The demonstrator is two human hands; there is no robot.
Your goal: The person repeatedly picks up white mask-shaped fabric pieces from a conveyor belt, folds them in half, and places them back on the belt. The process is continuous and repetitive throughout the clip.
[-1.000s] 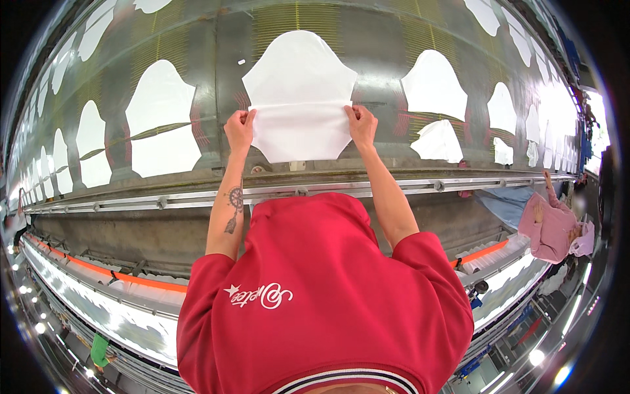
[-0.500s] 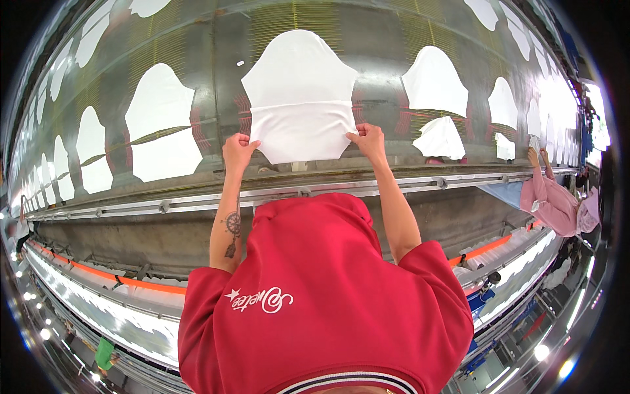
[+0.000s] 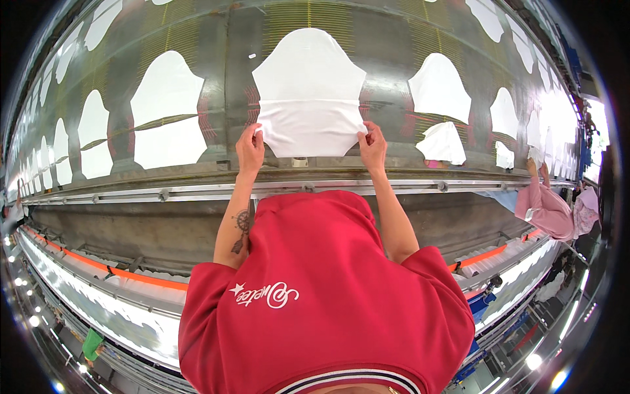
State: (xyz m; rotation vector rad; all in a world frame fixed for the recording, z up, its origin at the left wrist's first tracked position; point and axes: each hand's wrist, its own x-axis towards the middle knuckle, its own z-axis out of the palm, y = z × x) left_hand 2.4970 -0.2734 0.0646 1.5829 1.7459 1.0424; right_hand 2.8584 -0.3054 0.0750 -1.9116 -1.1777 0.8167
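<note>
Directly in front of me on the grey table lies a white sleeve-shaped fabric piece (image 3: 310,65) with a rounded far end. A second white fabric piece (image 3: 312,128) lies against its near edge, with faint wrinkles across it. My left hand (image 3: 251,150) pinches the left side edge of this nearer piece between thumb and fingers. At the opposite side edge, my right hand (image 3: 373,150) pinches the cloth the same way. Between my hands the fabric is spread out.
More white fabric pieces (image 3: 169,85) lie in rows on the table (image 3: 230,65), which bears yellow and red line marks. A crumpled white piece (image 3: 443,144) is to my right. A metal rail (image 3: 151,196) runs along the near edge. Far right, a person in pink (image 3: 548,210) reaches over the table.
My left hand has shifted a little farther up the cloth's side edge. The nearer piece looks flatter, with fewer creases. The whole view has shifted slightly.
</note>
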